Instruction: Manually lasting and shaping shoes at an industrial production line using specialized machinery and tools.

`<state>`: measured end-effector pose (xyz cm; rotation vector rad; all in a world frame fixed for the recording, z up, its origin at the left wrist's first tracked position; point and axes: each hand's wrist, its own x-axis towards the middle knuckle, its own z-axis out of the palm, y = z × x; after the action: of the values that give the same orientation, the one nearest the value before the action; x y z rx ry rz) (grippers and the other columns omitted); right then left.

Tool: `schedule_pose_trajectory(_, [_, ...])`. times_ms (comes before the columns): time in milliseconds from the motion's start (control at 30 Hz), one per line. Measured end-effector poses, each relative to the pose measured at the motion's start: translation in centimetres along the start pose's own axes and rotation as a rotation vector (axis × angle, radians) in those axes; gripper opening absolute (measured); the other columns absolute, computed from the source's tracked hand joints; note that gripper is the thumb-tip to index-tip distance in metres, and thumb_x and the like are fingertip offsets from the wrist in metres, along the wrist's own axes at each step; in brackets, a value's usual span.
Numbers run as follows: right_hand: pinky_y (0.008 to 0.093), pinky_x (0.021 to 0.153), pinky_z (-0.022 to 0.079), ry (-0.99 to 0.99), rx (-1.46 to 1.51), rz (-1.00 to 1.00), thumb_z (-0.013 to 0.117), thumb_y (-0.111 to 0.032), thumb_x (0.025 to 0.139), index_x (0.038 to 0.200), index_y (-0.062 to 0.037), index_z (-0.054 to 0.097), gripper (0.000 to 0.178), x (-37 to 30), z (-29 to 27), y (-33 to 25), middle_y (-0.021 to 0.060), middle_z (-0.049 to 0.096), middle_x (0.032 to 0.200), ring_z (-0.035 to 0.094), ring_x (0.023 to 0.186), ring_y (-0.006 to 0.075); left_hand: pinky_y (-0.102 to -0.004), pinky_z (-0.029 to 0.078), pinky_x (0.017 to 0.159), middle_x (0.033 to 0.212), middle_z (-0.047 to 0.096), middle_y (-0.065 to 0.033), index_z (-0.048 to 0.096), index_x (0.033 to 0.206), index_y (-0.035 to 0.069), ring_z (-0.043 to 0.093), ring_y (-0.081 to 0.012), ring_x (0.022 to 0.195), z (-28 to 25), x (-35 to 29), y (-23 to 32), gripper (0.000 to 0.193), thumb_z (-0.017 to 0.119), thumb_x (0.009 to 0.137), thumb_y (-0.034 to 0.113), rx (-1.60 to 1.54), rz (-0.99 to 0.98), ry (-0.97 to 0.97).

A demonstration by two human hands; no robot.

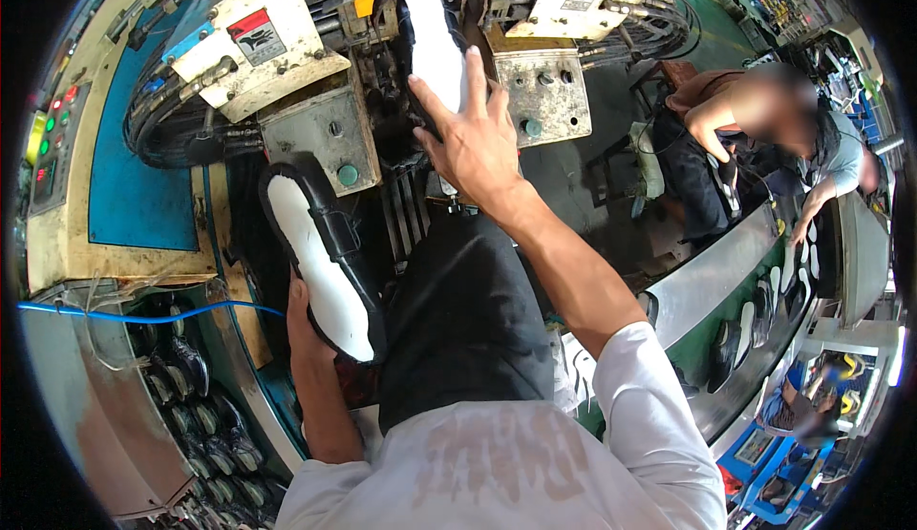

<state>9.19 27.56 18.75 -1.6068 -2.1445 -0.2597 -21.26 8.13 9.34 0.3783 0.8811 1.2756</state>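
Beneath the right hand (pixel 468 148), fingers spread and seemingly touching it, one shoe (pixel 435 38) sits in the machine (pixel 320 138), long axis running forward; left hand (pixel 308 329), farther from it, holds a second shoe (pixel 325 267), far end leaning left.

Straight ahead, the far shoe (pixel 425 14) lies between two control boxes (pixel 320 134), under the right hand (pixel 478 143). Nearer and leftward, the near shoe (pixel 320 253) rests in the left hand (pixel 306 331). A button panel (pixel 59 143) stands far left; on the right, a conveyor (pixel 702 344) carries other shoes (pixel 728 349), co-workers (pixel 702 191) beside its far end.
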Motion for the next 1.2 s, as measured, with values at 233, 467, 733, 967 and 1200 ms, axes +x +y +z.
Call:
schedule_pose_trajectory(233, [0.0619,0.120,0.043,0.146,-0.053,-0.035,0.077,-0.023,0.090,0.159,-0.0345,0.055,0.074,-0.3,1.8,0.2,0.0282,0.033,0.170,0.045,0.142,0.0597,-0.0450,0.060,0.101,0.143,0.066,-0.0124,0.045,0.164,0.013,0.070,-0.0289,0.123,6.6,-5.0,-0.8,0.073,0.062,0.106,0.054,0.186,0.042,0.218])
schedule_pose_trajectory(467, [0.0528,0.132,0.029,0.218,-0.018,-0.202,0.062,-0.023,0.102,0.157,-0.0123,0.056,0.056,1.3,2.6,0.7,0.0254,0.049,0.164,0.043,0.155,0.0426,-0.0416,0.048,0.117,0.161,0.052,-0.0176,0.025,0.175,0.009,0.058,-0.0290,0.140,9.4,-2.8,-1.0,0.093,0.060,0.090,0.017,0.540,0.094,0.072])
schedule_pose_trajectory(733, [0.0538,0.130,0.031,0.431,0.107,-0.230,0.068,-0.023,0.100,0.149,-0.0112,0.064,0.050,10.4,7.6,2.9,0.0242,0.053,0.159,0.048,0.150,0.0428,-0.0402,0.043,0.121,0.164,0.049,-0.0172,0.026,0.173,0.008,0.054,-0.0296,0.145,11.5,0.3,-1.5,0.106,0.078,0.082,-0.003,0.942,0.292,0.094])
schedule_pose_trajectory(967, [0.0546,0.130,0.031,0.355,0.190,-0.201,0.069,-0.023,0.100,0.148,-0.0108,0.065,0.050,14.0,9.1,3.7,0.0244,0.053,0.159,0.047,0.150,0.0437,-0.0440,0.039,0.126,0.168,0.044,-0.0200,0.028,0.173,0.011,0.049,-0.0335,0.151,10.8,2.6,-2.3,0.108,0.085,0.082,0.002,1.203,0.417,0.161])
schedule_pose_trajectory(1200, [0.0553,0.129,0.032,0.344,0.235,-0.195,0.070,-0.023,0.100,0.147,-0.0105,0.065,0.049,14.0,7.0,4.8,0.0246,0.053,0.159,0.047,0.151,0.0445,-0.0427,0.036,0.128,0.171,0.041,-0.0209,0.027,0.173,0.008,0.045,-0.0339,0.155,11.2,2.9,-2.2,0.106,0.086,0.085,0.005,1.033,0.308,0.196])
